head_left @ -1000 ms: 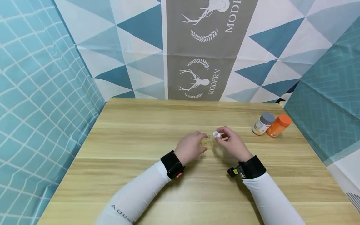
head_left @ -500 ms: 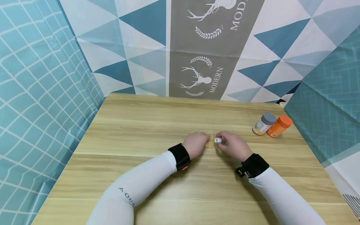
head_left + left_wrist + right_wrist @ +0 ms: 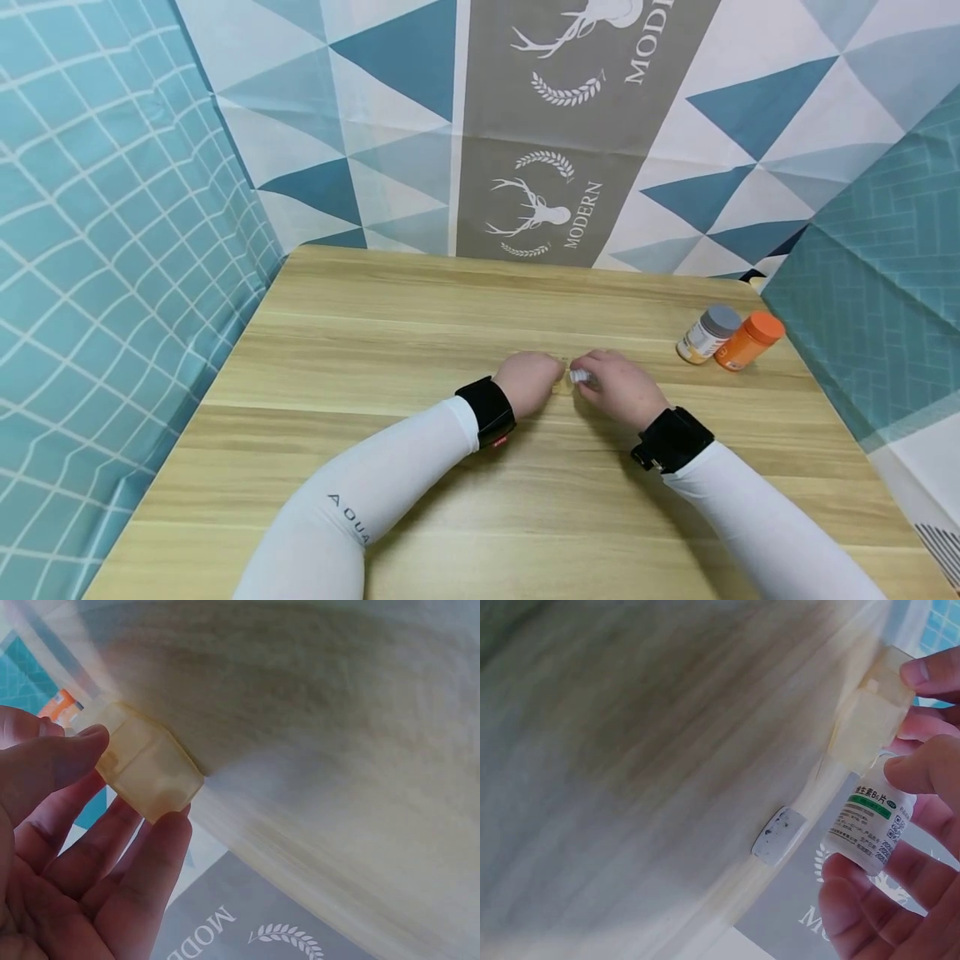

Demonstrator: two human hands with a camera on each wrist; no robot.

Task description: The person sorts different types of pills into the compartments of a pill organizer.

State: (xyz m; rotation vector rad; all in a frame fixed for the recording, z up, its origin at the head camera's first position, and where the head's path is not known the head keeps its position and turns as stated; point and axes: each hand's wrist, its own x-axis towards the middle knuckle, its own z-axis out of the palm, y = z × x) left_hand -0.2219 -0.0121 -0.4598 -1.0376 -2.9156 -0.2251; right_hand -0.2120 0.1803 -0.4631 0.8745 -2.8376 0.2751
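My left hand (image 3: 528, 383) pinches a small translucent yellowish pill box (image 3: 154, 769) between thumb and fingertips, just over the wooden table. In my right hand (image 3: 621, 387) is a small white pill bottle (image 3: 866, 817) with a green-striped label, gripped by thumb and curled fingers. The bottle lies tilted, its neck end pointing left at the pill box, and the two sit right beside each other in the right wrist view. Most of the bottle is hidden by the right hand in the head view.
A white bottle with a grey cap (image 3: 708, 333) and an orange bottle (image 3: 750, 340) stand together at the table's back right. A small white piece with dark specks (image 3: 778, 836) shows near the table edge in the right wrist view. Patterned cloths (image 3: 390, 125) hang around the table (image 3: 360, 325).
The bottle has tipped over to the left, its mouth now toward the pill box. My left hand has shifted slightly right, closer to the right hand, and its fingers have turned out of sight.
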